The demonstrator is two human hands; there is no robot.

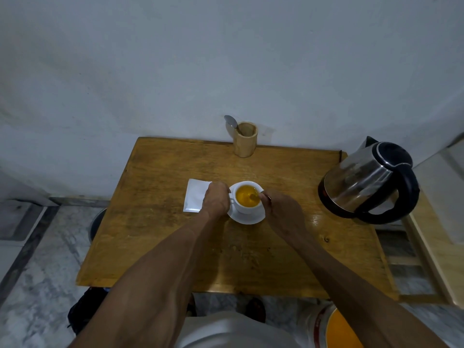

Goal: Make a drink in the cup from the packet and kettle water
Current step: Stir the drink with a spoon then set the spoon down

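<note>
A white cup [247, 209] holding yellow-orange liquid stands on a white saucer [247, 218] near the middle of the wooden table [175, 242]. My left hand [216, 199] grips the cup's handle on its left side. My right hand [281, 211] pinches a spoon whose bowl [253, 196] dips into the liquid at the cup's right rim. A white packet [193, 198] lies flat just left of the cup, partly under my left hand. The steel kettle with a black handle [369, 182] stands at the table's right edge.
A bamboo holder [245, 139] with a spoon [231, 121] in it stands at the back edge against the wall. A wooden rack [421, 259] sits right of the table. A white bucket with orange contents [334, 327] is on the floor, bottom right.
</note>
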